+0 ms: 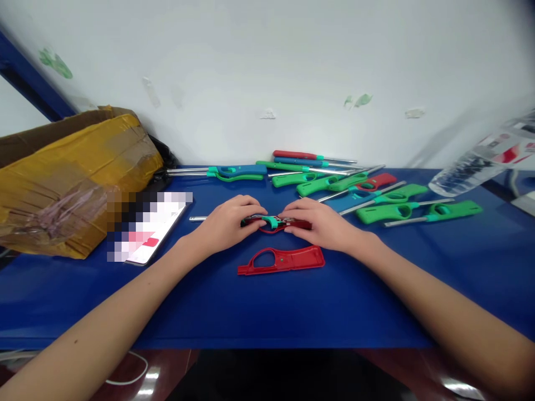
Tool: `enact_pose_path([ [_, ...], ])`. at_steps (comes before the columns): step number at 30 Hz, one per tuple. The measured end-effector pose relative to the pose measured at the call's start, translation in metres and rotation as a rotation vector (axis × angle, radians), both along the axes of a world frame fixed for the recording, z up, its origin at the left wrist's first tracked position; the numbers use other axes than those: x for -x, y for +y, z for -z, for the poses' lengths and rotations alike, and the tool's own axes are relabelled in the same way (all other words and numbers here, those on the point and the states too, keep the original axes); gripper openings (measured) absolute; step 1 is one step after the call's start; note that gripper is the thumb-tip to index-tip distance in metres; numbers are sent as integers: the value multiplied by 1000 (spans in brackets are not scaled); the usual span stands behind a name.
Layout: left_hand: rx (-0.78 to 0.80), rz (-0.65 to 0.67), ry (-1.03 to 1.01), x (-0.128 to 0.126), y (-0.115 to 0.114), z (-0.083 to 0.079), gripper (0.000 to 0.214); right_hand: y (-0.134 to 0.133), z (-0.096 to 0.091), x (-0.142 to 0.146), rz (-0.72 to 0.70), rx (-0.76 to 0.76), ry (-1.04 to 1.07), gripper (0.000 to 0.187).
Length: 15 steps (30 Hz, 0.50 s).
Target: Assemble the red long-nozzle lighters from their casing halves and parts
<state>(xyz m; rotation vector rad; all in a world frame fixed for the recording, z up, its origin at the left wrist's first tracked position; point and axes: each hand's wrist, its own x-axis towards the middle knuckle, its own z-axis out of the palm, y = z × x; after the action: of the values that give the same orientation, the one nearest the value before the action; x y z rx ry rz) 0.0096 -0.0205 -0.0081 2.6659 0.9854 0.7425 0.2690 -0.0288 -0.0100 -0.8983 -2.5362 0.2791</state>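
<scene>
Between my two hands lies an opened red gas lighter point(273, 224) with a teal trigger and its inner parts showing; its metal tube pokes out to the left beyond my wrist. My left hand point(231, 223) is closed, thumb and fingers pinching the tube end of the body. On the handle end, my right hand point(314, 221) is closed too, fingertips pressed on the inner parts. Just in front of the hands, a loose red half-shell point(288, 260) rests hollow side up on the blue table. My fingers hide much of the lighter.
Several green, blue and red lighters, such as a green one point(382, 213), lie along the back and right. A taped cardboard box point(79, 184) stands left, beside a phone point(156, 228). A water bottle point(472, 164) is at the right. The blue table point(251, 312) meets a white wall.
</scene>
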Motion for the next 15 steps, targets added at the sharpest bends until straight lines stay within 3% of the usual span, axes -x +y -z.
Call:
enact_pose_path([
  [7,107,34,42,-3,-3,-1,30,-1,-1,2,16,70,125,17],
  [15,117,32,37,-5,-4,-1,28,0,-4,15,56,110,139,11],
])
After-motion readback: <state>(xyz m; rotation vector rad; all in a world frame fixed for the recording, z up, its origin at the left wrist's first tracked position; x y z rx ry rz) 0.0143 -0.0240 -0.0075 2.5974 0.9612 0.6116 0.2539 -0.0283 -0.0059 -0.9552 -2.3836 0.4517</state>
